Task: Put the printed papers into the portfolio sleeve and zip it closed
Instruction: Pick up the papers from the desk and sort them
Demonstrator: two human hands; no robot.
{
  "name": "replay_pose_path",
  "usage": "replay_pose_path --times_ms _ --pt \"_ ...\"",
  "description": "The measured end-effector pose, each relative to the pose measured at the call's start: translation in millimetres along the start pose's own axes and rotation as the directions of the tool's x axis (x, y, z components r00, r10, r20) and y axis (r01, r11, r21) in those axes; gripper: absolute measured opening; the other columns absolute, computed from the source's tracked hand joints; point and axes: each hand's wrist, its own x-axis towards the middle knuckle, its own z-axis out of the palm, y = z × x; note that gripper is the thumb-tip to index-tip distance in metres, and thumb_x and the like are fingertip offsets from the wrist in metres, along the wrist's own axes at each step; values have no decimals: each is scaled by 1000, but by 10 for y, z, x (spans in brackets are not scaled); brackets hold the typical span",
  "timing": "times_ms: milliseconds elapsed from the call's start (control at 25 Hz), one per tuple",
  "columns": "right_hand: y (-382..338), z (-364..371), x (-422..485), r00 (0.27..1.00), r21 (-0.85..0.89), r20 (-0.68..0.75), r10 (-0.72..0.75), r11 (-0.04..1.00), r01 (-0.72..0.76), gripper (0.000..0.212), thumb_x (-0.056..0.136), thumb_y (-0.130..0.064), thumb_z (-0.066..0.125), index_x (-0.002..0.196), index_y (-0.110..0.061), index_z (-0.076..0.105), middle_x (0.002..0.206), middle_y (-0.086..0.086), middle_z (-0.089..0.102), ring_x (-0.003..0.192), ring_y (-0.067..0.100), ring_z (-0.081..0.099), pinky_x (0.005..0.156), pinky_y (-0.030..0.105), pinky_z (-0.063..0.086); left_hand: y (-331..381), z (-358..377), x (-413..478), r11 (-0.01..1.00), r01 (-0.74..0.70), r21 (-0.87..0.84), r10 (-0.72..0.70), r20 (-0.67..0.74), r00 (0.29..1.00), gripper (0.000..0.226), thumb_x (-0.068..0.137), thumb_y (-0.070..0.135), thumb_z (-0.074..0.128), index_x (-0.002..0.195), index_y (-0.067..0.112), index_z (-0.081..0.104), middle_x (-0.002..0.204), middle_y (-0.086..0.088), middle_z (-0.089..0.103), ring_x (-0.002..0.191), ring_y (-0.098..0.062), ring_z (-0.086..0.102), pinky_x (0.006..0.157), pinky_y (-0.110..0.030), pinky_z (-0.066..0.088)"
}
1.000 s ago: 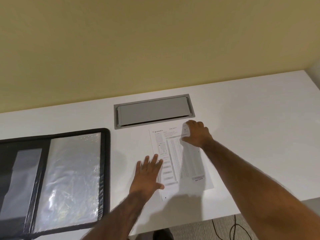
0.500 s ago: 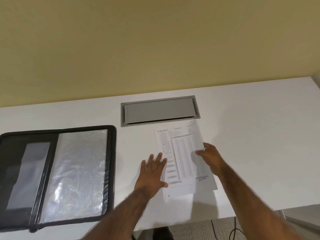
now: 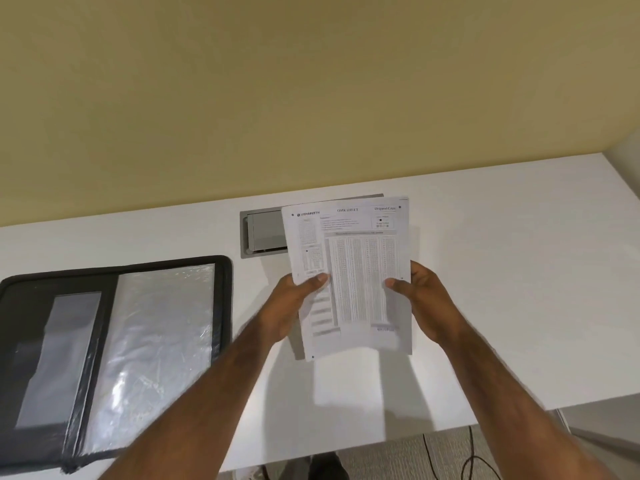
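My left grip, right grip pinch printed papers at 9 and 3 o'clock edges; likely light, floppy; portfolio sleeve at 9 o'clock

We see even, fairly bright indoor light, probably from overhead. The printed papers cast a soft shadow on the white desk beneath them. Glare streaks the portfolio sleeve. Fine print is blurred, and the desk's far edge bows slightly.

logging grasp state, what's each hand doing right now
Left hand: holding the printed papers, left edge.
Right hand: holding the printed papers, right edge.
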Motion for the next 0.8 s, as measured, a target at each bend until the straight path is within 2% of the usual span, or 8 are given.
replay_pose_path --times_ms 80,160,240,320,440,640,800 --pt "-64 88 -23 996 -65 -76 -36 997 31 39 92 1 62 125 -18 68 121 2 74 112 23 70 94 39 55 117 119 9 996 -81 32 83 -92 992 37 88 22 75 125 23 68 124 3 73 118 -16 68 98 -28 52" --pt "-85 179 -55 982 -96 -177 -72 994 56 38 91 0 62 123 -20 67 115 0 75 106 21 72 87 36 58 172 224 -20 981 -164 100 180 -183 967 25 90 19 74 112 32 70 109 12 78 105 -11 73 81 -18 56" --pt "-68 250 -86 953 -115 -284 -108 990 78 34 90 -2 63 117 -23 68 108 -3 76 102 18 72 83 33 57 181 276 -55 968 -212 137 239 -229 944 23 91 20 74 103 38 70 99 18 78 95 -6 74 72 -14 57" --pt "-32 291 -103 928 -123 -348 -133 988 95 32 89 -4 64 108 -29 69 103 -7 77 98 12 71 80 27 56 170 306 -98 958 -242 153 273 -233 933 24 91 19 74 102 40 70 99 19 77 93 -3 73 75 -16 58" --pt "22 320 -111 917 -126 -372 -146 986 106 34 89 -4 65 100 -35 69 97 -14 77 91 3 71 74 20 54 147 309 -139 952 -256 170 292 -245 925 24 90 19 75 104 38 70 103 15 77 97 -6 73 86 -27 58" --pt "43 358 -123 916 -153 -368 -163 982 113 47 88 -5 64 94 -51 70 97 -19 75 91 0 70 70 16 55 95 292 -138 952 -258 167 293 -236 927 27 90 19 74 97 45 70 98 22 77 95 -2 72 80 -21 57" --pt "77 342 -121 921 -127 -367 -133 988 92 37 82 -7 66 107 -35 68 97 -15 76 91 4 71 67 15 55 119 278 -158 951 -262 164 295 -230 927 26 80 26 83 93 47 74 97 21 77 93 -2 72 72 -16 58"
